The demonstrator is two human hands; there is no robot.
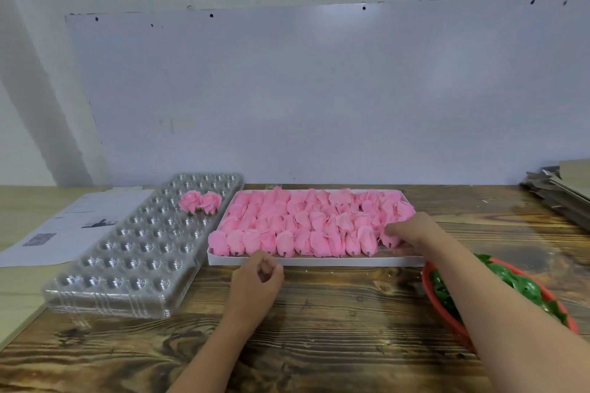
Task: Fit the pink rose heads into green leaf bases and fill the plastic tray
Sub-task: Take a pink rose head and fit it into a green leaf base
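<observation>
Our right hand point(412, 233) is reaching over the white box point(319, 261) of pink rose heads point(306, 220), its fingers curling round one rose point(390, 238) at the near right corner, while our left hand point(258, 277) is hovering just before the box's front edge, loosely curled with nothing in it. We are working at a wooden table point(335, 322), where the clear plastic tray point(134, 252) is lying left of the box with two finished roses point(200, 202) sitting in far cells, and a red basket point(447, 325) of green leaf bases point(523, 287) is sitting under our right forearm.
</observation>
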